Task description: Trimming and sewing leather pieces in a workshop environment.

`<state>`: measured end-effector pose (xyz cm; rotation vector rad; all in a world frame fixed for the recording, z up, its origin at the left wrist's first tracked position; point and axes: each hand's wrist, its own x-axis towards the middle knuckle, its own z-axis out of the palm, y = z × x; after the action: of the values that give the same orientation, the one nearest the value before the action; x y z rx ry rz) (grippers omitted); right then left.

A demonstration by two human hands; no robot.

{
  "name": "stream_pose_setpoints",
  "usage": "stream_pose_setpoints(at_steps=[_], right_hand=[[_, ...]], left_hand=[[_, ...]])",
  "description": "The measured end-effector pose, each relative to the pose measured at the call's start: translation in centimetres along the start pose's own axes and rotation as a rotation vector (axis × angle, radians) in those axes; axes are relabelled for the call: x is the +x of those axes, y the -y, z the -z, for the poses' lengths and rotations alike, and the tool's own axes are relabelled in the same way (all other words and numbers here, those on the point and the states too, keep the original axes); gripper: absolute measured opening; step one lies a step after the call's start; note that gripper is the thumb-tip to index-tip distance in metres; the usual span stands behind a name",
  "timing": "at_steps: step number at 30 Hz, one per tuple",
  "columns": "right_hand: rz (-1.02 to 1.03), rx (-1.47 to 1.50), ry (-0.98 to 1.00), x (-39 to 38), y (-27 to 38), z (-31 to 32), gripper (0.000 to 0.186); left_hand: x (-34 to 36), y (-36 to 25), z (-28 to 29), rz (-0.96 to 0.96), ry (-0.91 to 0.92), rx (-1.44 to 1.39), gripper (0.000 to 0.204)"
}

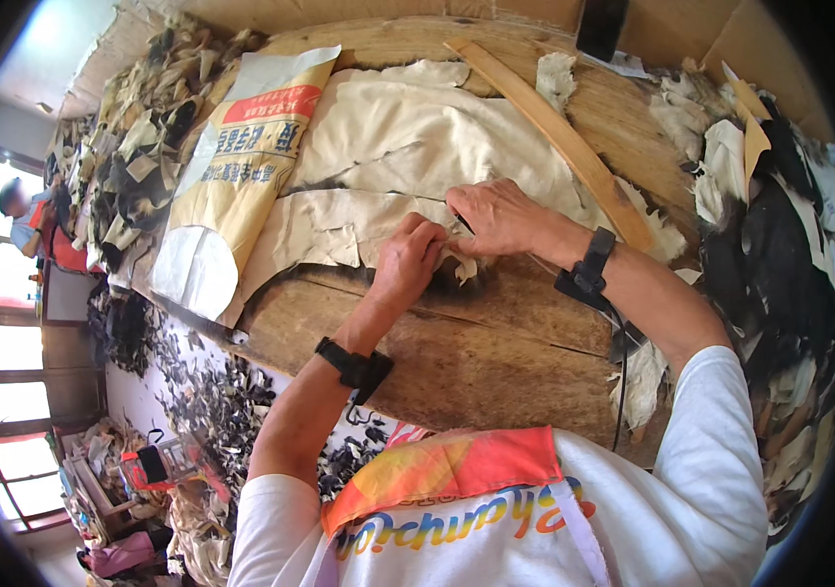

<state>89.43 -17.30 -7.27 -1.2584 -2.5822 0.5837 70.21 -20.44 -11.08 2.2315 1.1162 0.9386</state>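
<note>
Cream hide [388, 127] spread on wooden counter [417, 357], between printed paper [227, 171] and wood strip [556, 147]. Left hand [406, 259]: grip pinched on the hide's near edge; right hand [501, 217] just beside it, grip closed around a small dark tool [463, 224], type unclear.

Glaring daylight whitens the left windows [11, 402]; softer light covers the bench [437, 362] and pale hide [388, 117]. Lines bow toward the dark rim; one person's head [13, 197] is blurred.

a wooden table [457, 362] bears hide [417, 127] and slat [562, 142].
</note>
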Motion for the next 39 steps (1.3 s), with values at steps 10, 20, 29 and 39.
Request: stream_pose_setpoints(at_steps=[10,20,29,39], right_hand=[[-0.012,-0.073,0.017,0.9,0.5,-0.3,0.041],[-0.045,0.195,-0.034,0.0,0.4,0.9,0.023],[0.155,-0.057,-0.115,0.9,-2.2,-1.0,0.008],[0.126,-0.049,0.053,0.7,-1.7,0.3,0.018]], left_hand=[[0.0,0.0,-0.1,-0.034,-0.033,-0.001,0.012],[-0.1,0.0,0.0,0.019,-0.071,-0.034,0.007],[-0.1,-0.1,-0.2,0.027,-0.066,-0.058,0.007],[-0.1,0.0,-0.2,0.025,-0.046,-0.014,0.008]])
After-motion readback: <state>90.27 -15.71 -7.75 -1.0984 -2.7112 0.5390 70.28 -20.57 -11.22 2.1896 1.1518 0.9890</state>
